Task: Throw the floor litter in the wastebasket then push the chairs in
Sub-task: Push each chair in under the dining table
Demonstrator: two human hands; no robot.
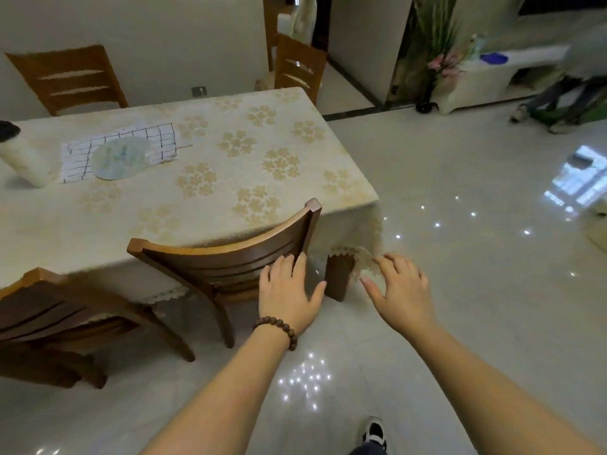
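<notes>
Reaching: left hand (289, 290), fingers spread wide, flat against the chair (230, 261) backrest at the counter (213, 178); right hand (400, 287), fingers splayed, empty, beside the tablecloth corner (358, 261).

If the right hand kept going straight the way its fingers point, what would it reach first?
Most likely the lace corner of the tablecloth hanging over the table leg; the right hand is almost on it, though depth is unclear.

Both bare arms stretched forward, left hand (289, 290) with a brown bead bracelet (277, 330) on the wrist, right hand (402, 292) alongside, fingers spread loose, palms down.
</notes>
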